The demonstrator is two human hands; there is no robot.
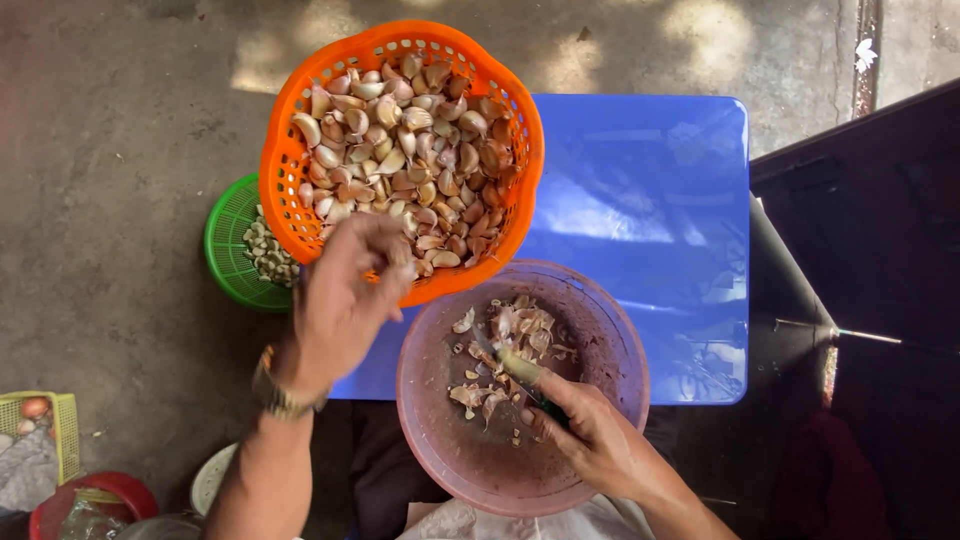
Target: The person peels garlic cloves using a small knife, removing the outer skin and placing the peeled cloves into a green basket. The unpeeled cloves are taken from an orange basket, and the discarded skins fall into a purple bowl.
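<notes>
Over orange basket point(290, 150): left hand point(345, 300) pinching garlic cloves point(400, 140), light, papery, slippery, best nipped at sides; right hand point(590, 435) clenched around small knife point(510, 362) above pink bowl point(620, 330).

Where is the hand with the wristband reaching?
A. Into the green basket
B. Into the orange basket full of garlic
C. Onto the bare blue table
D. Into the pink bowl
B. The left hand with the wristband has its fingers over the near rim of the orange basket among the garlic cloves, while the right hand holds a small knife over the pink bowl.
</notes>
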